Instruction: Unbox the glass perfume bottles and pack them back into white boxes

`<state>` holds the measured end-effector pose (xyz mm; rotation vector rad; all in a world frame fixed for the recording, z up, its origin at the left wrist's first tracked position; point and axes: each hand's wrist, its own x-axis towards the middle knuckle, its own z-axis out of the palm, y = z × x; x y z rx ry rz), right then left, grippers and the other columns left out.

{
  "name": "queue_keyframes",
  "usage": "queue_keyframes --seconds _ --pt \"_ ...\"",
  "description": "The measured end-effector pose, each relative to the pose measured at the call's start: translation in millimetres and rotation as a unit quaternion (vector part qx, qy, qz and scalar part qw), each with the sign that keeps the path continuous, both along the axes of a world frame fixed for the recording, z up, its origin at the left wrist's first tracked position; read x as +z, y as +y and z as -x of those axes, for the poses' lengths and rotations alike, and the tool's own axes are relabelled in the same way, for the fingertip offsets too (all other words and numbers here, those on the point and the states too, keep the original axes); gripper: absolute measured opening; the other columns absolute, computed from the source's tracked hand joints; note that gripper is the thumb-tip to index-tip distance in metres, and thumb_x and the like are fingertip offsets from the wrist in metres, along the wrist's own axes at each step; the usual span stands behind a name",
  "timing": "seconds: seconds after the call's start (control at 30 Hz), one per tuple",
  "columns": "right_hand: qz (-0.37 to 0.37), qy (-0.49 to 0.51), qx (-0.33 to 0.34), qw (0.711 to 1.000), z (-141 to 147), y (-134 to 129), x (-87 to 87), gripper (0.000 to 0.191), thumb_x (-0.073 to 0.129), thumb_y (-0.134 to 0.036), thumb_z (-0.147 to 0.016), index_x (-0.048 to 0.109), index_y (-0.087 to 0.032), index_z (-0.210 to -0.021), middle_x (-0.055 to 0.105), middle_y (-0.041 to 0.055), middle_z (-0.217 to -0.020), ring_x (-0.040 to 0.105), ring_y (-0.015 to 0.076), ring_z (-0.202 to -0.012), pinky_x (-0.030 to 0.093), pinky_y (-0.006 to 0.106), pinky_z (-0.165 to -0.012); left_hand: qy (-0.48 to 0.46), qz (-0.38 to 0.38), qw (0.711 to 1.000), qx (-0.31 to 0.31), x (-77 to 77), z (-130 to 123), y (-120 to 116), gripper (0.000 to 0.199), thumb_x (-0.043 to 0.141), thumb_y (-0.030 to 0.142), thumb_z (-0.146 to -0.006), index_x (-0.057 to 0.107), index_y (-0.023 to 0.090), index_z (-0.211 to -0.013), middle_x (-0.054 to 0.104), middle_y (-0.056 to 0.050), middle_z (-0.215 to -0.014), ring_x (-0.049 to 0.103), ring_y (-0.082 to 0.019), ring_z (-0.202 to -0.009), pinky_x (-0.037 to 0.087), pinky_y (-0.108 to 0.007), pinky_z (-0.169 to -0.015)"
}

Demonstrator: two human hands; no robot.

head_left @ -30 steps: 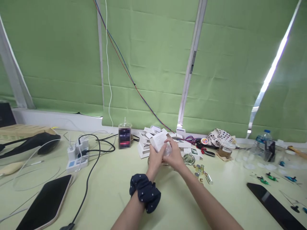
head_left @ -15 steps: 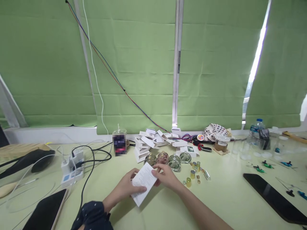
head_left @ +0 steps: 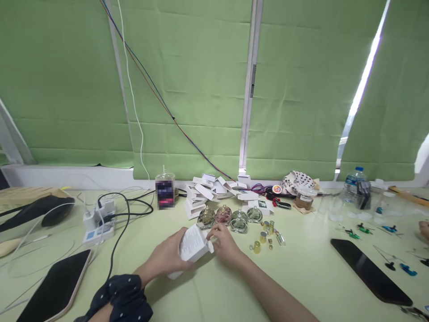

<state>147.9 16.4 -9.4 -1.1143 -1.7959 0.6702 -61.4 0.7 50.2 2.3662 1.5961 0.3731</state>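
Observation:
A small white cardboard box (head_left: 192, 243) with fine grey print sits tilted above the table, its end flaps standing out toward the right. My left hand (head_left: 170, 254) is closed around the box from the left, thumb along the near side. At the flap end, the bent fingers of my right hand (head_left: 224, 243) pinch the edge of the box; their tips are partly hidden. Just beyond stand several round glass bottles: an olive one (head_left: 206, 218), a pinkish one (head_left: 223, 215) and clear greenish ones (head_left: 239, 221). Gold caps (head_left: 257, 247) and small fittings lie right of my right hand.
Behind the bottles is a heap of white boxes (head_left: 204, 192). A power strip (head_left: 98, 230) with cables and a phone (head_left: 55, 286) lie left. Rightward are a dark tablet-like slab (head_left: 370, 270), a jar (head_left: 304, 199), a water bottle (head_left: 355, 181) and another person's hand (head_left: 424, 229).
The box has turned from its flat face to show its side and end, where flaps now stand out. My right hand has shifted to that end. Another person's hand has appeared at the right edge.

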Motion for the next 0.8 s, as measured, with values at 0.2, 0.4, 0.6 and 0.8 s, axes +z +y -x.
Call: queue_keyframes --seconds 0.2,0.4,0.6,0.8 --pt "0.085 0.099 0.053 0.990 13 -4 0.8 0.011 0.055 -0.016 -0.077 0.064 -0.018 -0.081 0.058 0.0029 -0.082 0.057 0.0172 -0.076 0.047 0.028 -0.065 0.091 -0.024 0.996 0.000 1.4 -7 -7 0.064 0.065 0.046 -0.053 0.044 0.019 -0.107 0.064 -0.011 -0.097 0.062 -0.032 -0.087 0.040 -0.032 -0.060" --pt "0.210 0.220 0.136 0.943 11 2 -3.6 0.041 0.073 -0.040 -0.066 0.055 -0.020 -0.097 0.054 -0.0010 -0.087 0.053 0.0090 -0.056 0.042 0.022 -0.049 0.101 -0.043 0.994 -0.015 -0.9 -7 -5 0.060 0.062 0.047 -0.056 0.044 0.021 -0.107 0.064 -0.011 -0.100 0.061 -0.032 -0.089 0.040 -0.032 -0.061" --pt "0.235 0.216 0.138 0.938 3 -2 3.6 0.043 0.072 -0.037 -0.068 0.057 -0.022 -0.105 0.049 -0.0061 -0.072 0.046 0.0058 -0.051 0.037 0.020 -0.050 0.092 -0.015 0.995 -0.024 2.3 -6 -6 0.056 0.062 0.043 -0.055 0.045 0.021 -0.104 0.064 -0.008 -0.099 0.062 -0.029 -0.085 0.040 -0.030 -0.058" --pt "0.298 0.327 0.105 0.890 7 -2 5.4 0.041 0.073 -0.028 -0.064 0.058 -0.021 -0.101 0.052 -0.0061 -0.062 0.051 0.0104 -0.056 0.035 0.020 -0.051 0.084 -0.012 0.996 -0.024 1.9 -8 -7 0.055 0.064 0.045 -0.053 0.048 0.021 -0.100 0.061 -0.008 -0.099 0.062 -0.027 -0.083 0.040 -0.030 -0.059"
